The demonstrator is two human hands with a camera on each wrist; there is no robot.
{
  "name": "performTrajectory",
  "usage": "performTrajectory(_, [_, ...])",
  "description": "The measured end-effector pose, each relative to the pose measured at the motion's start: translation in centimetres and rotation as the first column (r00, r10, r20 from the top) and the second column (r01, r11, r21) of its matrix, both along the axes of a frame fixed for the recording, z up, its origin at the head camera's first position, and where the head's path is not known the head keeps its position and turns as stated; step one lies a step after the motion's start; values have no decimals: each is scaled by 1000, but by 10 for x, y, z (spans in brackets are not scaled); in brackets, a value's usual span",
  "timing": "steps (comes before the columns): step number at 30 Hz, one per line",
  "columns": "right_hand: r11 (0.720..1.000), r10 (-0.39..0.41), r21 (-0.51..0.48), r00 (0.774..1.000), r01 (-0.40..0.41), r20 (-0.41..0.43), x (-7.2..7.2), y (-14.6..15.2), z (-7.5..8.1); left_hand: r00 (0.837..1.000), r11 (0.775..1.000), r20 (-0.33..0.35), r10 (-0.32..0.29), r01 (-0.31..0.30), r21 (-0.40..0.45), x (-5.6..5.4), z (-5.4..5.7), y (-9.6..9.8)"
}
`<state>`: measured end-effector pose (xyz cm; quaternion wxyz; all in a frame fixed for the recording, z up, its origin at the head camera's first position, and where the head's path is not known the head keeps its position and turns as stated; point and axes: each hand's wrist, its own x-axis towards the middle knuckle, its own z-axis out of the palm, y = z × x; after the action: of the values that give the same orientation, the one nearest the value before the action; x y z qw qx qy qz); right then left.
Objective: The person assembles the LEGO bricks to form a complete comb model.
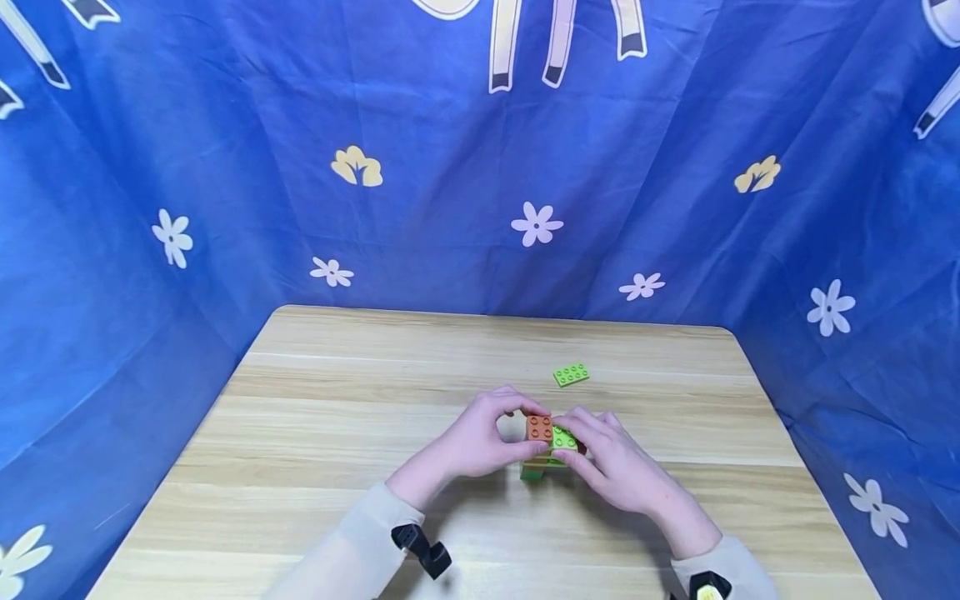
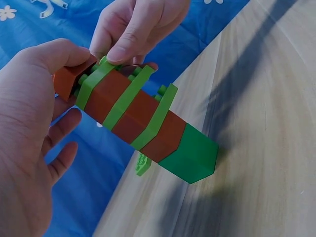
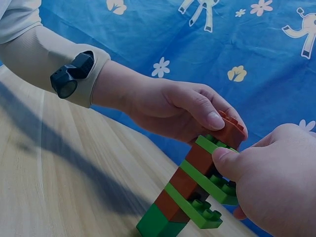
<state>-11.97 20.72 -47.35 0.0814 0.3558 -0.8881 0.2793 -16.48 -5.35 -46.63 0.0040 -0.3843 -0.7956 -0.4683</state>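
Observation:
A tower of stacked toy building bricks stands on the table, with a dark green brick at its base. Above that, reddish-brown bricks alternate with light green plates that jut out to one side. My left hand pinches the topmost brown brick between thumb and forefinger, at the upper end of the tower. From the other side, my right hand grips the jutting end of the top light green plate, its thumb on the near edge. The right fingertips behind the plate are partly hidden.
A loose light green plate lies on the wooden table beyond the tower. Blue patterned cloth hangs behind the table and along both sides. Black camera mounts sit on the wrists over pale sleeves.

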Motion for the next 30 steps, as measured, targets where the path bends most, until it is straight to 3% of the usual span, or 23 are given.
performTrajectory(9, [1000, -11, 15, 1000, 11, 6, 0, 1, 1, 1000, 1000, -24, -12, 12, 15, -2, -1, 2])
performTrajectory(18, [1000, -19, 18, 1000, 19, -2, -1, 1, 0, 993, 999, -107, -40, 37, -34, -5, 5, 5])
performTrajectory(30, [1000, 6, 13, 999, -6, -33, -2, -2, 1, 996, 999, -77, -44, 42, -27, -4, 1, 3])
